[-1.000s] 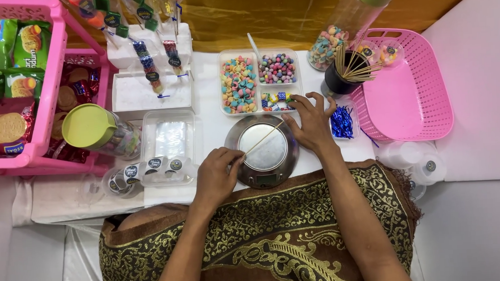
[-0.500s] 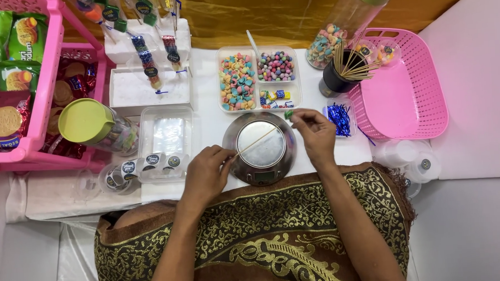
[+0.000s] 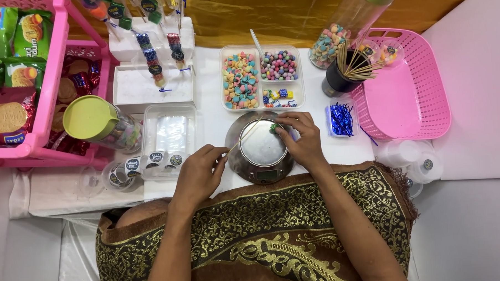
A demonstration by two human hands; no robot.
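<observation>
1. a brown and gold patterned cloth [image 3: 275,234] covers the lap nearest the camera.
2. the left hand [image 3: 198,173] pinches the near end of a thin wooden skewer [image 3: 244,136], which slants up over a round metal scale [image 3: 260,151] on the white surface [image 3: 209,92].
3. the right hand [image 3: 298,137] is closed on a small green candy [image 3: 274,128] at the skewer's far tip, above the scale.
4. beyond lies a divided candy tray [image 3: 261,78]; a pink basket [image 3: 409,90] sits far right.

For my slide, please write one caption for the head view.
Left hand holds a skewer while right hand pinches a green candy.
</observation>
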